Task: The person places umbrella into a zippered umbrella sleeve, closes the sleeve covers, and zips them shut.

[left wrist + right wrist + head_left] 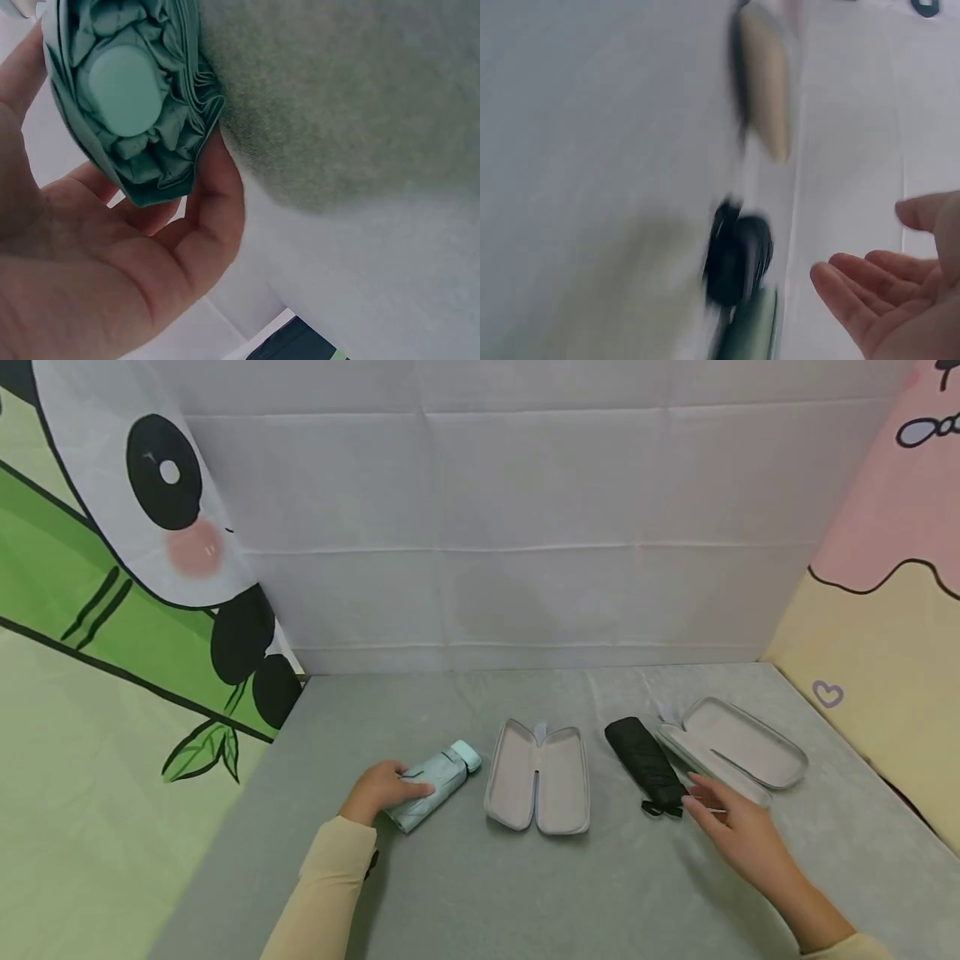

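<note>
My left hand (382,792) grips a folded, pale teal compact umbrella (438,787) at the left of the table. In the left wrist view the umbrella's (124,82) end faces the camera, its gathered fabric around a round pale green piece, with fingers curled around its sides. My right hand (738,831) hovers at the right with fingers extended and apart. Close to its fingertips lies a black folded umbrella (643,760). In the right wrist view the hand (900,292) holds nothing, and the black umbrella (739,255) is blurred.
Between the umbrellas an unzipped grey case (562,785) lies spread on the grey tabletop (450,893). Another opened grey case (746,745) lies right of the black umbrella, partly behind my right hand. A white cloth wall (525,527) stands at the back, with printed cloths at both sides.
</note>
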A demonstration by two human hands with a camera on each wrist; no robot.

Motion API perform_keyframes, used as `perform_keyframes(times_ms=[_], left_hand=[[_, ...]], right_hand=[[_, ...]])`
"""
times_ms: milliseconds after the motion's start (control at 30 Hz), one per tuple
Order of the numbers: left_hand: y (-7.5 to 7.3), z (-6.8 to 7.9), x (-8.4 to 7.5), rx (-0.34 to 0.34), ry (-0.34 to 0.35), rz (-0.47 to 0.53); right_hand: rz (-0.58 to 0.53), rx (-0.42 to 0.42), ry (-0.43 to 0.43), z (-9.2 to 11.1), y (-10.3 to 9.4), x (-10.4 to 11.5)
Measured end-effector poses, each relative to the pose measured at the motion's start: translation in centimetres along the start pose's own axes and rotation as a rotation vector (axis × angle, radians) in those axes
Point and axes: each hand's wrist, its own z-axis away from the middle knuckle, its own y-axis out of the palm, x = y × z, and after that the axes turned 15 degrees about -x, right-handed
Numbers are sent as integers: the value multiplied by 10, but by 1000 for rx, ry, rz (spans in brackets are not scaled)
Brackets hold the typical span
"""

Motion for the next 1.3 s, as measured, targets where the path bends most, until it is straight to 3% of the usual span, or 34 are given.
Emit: perform_keyframes(times_ms=[200,333,467,700,933,1300], left_hand=[[-3,3,-3,-11,-5,-24],[-4,6,-6,-24,-21,-32],[-2,6,-8,-30,-26,-39],[0,7,-7,-34,-54,-27],[-3,11,-10,-14,-38,-23],[-2,13,-11,-7,-32,24]], right_hand=[[-367,99,304,-14,36,24],[-474,136,456,-18,62,32],[-529,139,549,-18,80,36],[-583,165,607,-16,95,37],[-631,184,646,-13,104,41],[-631,180,641,-9,109,45]])
